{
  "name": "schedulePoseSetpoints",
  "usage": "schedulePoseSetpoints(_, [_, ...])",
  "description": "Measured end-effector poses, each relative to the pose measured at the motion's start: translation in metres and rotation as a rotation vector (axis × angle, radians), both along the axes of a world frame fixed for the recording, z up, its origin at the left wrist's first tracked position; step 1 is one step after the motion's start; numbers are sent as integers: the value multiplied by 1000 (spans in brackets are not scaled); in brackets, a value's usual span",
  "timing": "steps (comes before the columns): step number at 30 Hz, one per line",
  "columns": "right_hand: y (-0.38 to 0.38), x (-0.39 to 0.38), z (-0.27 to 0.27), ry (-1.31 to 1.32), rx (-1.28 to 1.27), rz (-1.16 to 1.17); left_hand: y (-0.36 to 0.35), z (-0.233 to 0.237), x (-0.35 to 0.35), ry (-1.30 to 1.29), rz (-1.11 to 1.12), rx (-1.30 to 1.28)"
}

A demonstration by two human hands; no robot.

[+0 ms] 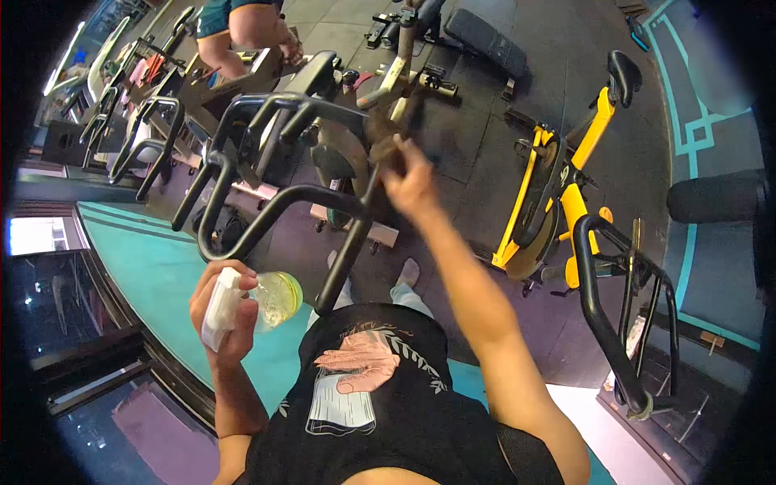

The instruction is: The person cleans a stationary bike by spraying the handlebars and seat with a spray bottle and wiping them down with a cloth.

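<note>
My left hand [230, 331] is wrapped round the neck of a spray bottle [280, 301] with a white trigger head and clear body, some yellowish liquid showing inside. The bottle lies tilted sideways, beside the black handlebars [303, 194] of an exercise bike. My right hand [414, 186] reaches forward, fingers closed on a dark, bunched cloth [386, 133] that is blurred at its edges. This cloth is at the right end of the handlebars, overlapping the frame there.
A yellow exercise bike [578, 194] stands on the right, its black handlebars [602, 307] nearer me. Further back is a padded bench [485, 40]. Another person's legs [255, 28] show at the upper left, among more bikes. Windows [48, 299] line the left side.
</note>
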State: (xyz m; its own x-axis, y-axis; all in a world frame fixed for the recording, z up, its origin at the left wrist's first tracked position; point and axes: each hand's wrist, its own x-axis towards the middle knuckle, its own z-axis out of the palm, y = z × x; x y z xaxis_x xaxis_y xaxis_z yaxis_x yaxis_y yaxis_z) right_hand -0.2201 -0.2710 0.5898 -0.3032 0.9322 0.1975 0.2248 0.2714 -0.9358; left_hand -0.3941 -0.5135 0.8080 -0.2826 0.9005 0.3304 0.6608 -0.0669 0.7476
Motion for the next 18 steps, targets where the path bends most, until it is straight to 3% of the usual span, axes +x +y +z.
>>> schedulePoseSetpoints(1, [-27, -12, -11, -44, 161, -5, -1, -1, 2, 3, 1, 7])
schedulePoseSetpoints(4, [-97, 1, -8, -157, 231, 164, -4, -3, 10, -39, 50, -30])
schedulePoseSetpoints(8, [-160, 45, 10, -60, 29, 332, 4, 5, -1, 29, 61, -97])
schedulePoseSetpoints(10, [-160, 67, 4, 43, -285, 288, 18, 30, -13, 119, 39, -117])
schedulePoseSetpoints(11, [-154, 80, 3, -81, -428, 257, 27, 43, -18, 78, 51, -110])
schedulePoseSetpoints(12, [-142, 90, 1, -94, -451, 221, 36, 49, -27, 39, 70, -51])
schedulePoseSetpoints(14, [-127, 99, -4, -395, -318, -215, 62, 67, -48, 115, -32, -9])
schedulePoseSetpoints(16, [-81, 91, 66, 88, -550, -268, 84, 66, -64, -74, -13, -114])
schedulePoseSetpoints(18, [-26, 107, 71, 101, -301, -140, 111, 44, -84, -98, -61, -131])
